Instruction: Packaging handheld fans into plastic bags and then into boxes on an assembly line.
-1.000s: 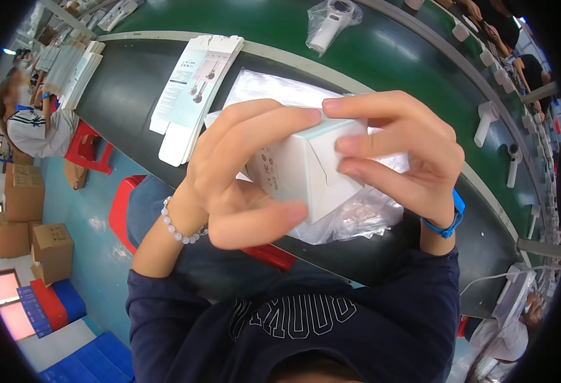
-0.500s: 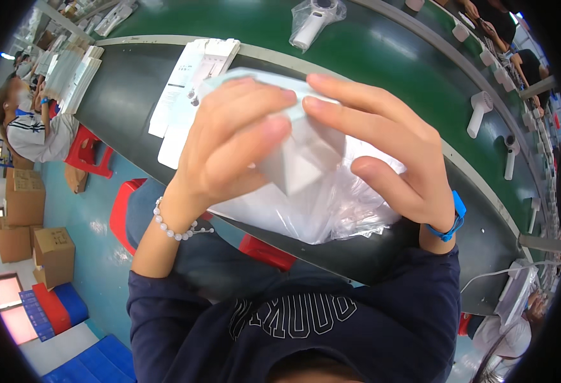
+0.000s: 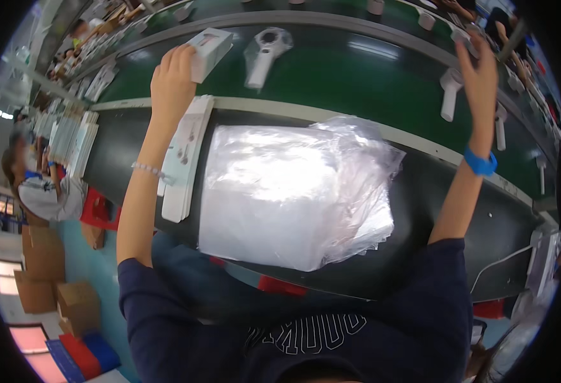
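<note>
The left hand [image 3: 173, 86] gripped the left end of a white carton [image 3: 214, 53], which projected rightward from its fingers over the green conveyor belt [image 3: 338, 80]. Rightward came a bagged handheld device [image 3: 267, 56], then clear plastic bags [image 3: 267, 191] on the black tabletop [image 3: 421, 191]. A white handheld device [image 3: 449, 96] lay just left of the right hand [image 3: 480, 80], its fingers spread.

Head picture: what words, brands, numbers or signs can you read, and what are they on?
Dark shirt: big outlined letters, but I don't copy printed words.
White box in the left hand: any print is too blurred.
Flat cartons: too small and blurred.
Elsewhere: nothing I can make out.
</note>
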Demonstrator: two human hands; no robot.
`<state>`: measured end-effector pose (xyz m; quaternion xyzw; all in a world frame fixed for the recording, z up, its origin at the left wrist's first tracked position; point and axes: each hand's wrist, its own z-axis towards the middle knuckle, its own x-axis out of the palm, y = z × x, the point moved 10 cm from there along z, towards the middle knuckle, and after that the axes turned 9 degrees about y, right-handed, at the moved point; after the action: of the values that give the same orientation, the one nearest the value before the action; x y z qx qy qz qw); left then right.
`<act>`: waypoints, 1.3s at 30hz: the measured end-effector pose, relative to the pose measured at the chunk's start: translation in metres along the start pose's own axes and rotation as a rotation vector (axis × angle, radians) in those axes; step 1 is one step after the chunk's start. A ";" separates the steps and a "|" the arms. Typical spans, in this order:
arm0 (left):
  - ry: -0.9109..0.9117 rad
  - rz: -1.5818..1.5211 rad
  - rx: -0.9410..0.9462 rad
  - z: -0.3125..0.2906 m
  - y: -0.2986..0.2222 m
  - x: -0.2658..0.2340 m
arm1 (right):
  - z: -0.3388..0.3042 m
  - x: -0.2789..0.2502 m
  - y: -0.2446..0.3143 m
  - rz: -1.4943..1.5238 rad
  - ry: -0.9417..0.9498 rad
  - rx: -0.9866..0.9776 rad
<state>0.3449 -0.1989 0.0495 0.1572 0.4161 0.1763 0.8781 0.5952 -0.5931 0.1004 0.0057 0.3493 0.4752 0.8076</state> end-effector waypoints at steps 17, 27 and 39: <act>0.204 -0.444 -0.210 0.014 -0.034 0.034 | -0.067 0.137 -0.217 -0.325 0.182 0.332; 0.208 -0.773 0.827 -0.114 -0.322 -0.163 | -0.058 0.136 -0.208 0.522 -0.054 0.268; 0.435 -0.510 0.416 -0.104 -0.306 -0.096 | -0.049 0.085 -0.134 0.352 -0.138 0.203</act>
<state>0.2612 -0.4995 -0.0775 0.1820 0.6452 -0.1065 0.7343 0.6956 -0.6169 -0.0295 0.1804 0.3331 0.5696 0.7294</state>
